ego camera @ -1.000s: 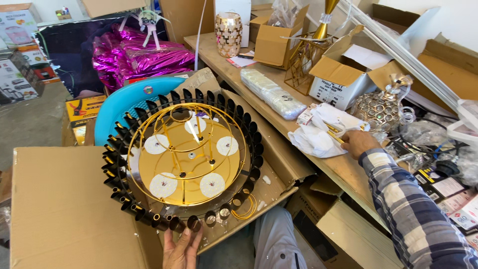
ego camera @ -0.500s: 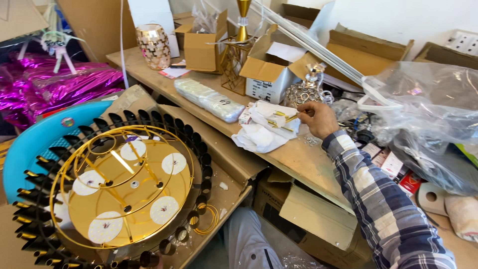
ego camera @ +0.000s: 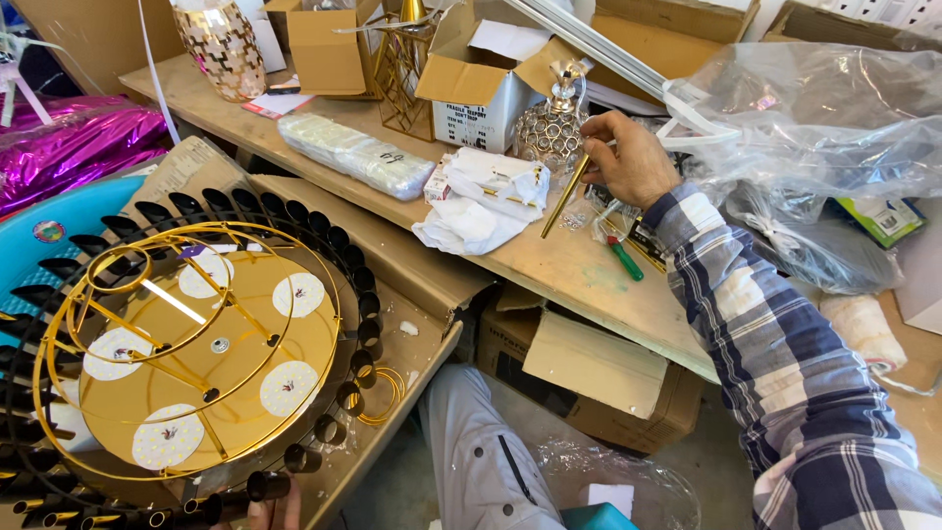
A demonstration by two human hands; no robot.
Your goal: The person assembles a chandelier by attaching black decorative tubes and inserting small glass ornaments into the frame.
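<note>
My right hand (ego camera: pixel 630 157) is raised over the wooden workbench (ego camera: pixel 549 265) and grips a thin gold rod (ego camera: pixel 564 197) that slants down to the left. Just behind it stands a small crystal-beaded lamp (ego camera: pixel 549 128). A white cloth bundle (ego camera: pixel 481 201) lies left of the rod. At the bottom edge, the fingertips of my left hand (ego camera: pixel 273 510) hold the black-cupped rim of a round gold chandelier frame (ego camera: pixel 186 344). The frame rests on flattened cardboard and carries white round discs and gold rings.
A green-handled screwdriver (ego camera: pixel 624 259) lies on the bench below my right hand. Clear plastic bags (ego camera: pixel 805 128) pile up at the right. Cardboard boxes (ego camera: pixel 491 83), a gold patterned vase (ego camera: pixel 224 44) and a wrapped packet (ego camera: pixel 358 155) stand behind. Purple foil (ego camera: pixel 69 147) is at left.
My right hand left the white cloth bundle, moved right and lifted a gold rod. The view swung right and closer. My left hand stays on the chandelier rim.
</note>
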